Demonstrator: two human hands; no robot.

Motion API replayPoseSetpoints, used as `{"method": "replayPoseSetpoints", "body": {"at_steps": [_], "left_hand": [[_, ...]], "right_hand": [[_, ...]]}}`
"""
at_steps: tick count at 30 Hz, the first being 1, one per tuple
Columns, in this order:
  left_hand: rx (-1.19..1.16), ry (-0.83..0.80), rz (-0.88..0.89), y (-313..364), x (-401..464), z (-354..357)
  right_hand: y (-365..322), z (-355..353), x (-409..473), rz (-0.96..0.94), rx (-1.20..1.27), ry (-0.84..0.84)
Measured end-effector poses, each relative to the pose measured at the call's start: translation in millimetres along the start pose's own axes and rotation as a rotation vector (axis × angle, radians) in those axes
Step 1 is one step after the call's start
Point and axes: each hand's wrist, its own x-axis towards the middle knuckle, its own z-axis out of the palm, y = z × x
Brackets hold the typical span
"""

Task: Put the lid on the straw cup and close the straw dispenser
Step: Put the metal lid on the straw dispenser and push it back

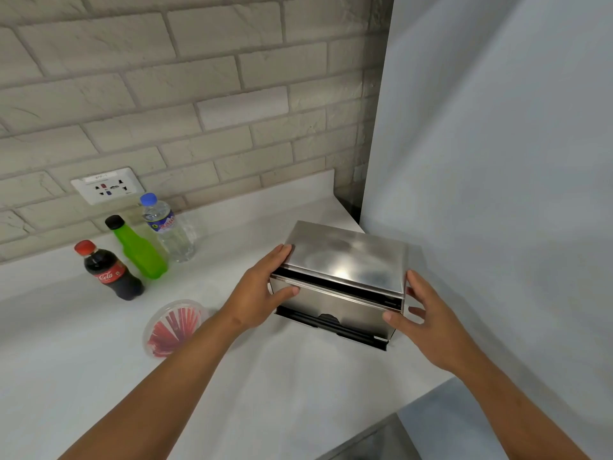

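A stainless-steel straw dispenser stands on the white counter near the right wall. Its flat top lid rests low, with a narrow dark gap under its front edge. My left hand grips the dispenser's left side, thumb on the front face and fingers at the lid's edge. My right hand presses against its right side, fingers spread. A clear plastic cup of red straws stands left of the dispenser, beside my left forearm, with a transparent lid on top.
Three bottles stand at the back left: a cola bottle, a green bottle and a water bottle. A wall socket sits above them. A white panel rises close on the right. The counter edge lies lower right.
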Motion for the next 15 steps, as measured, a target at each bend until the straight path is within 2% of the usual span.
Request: {"method": "replayPoseSetpoints", "body": {"at_steps": [15], "left_hand": [[-0.115, 0.162, -0.069, 3, -11, 13]], "right_hand": [[5, 15, -15, -0.065, 0.006, 0.098]]}}
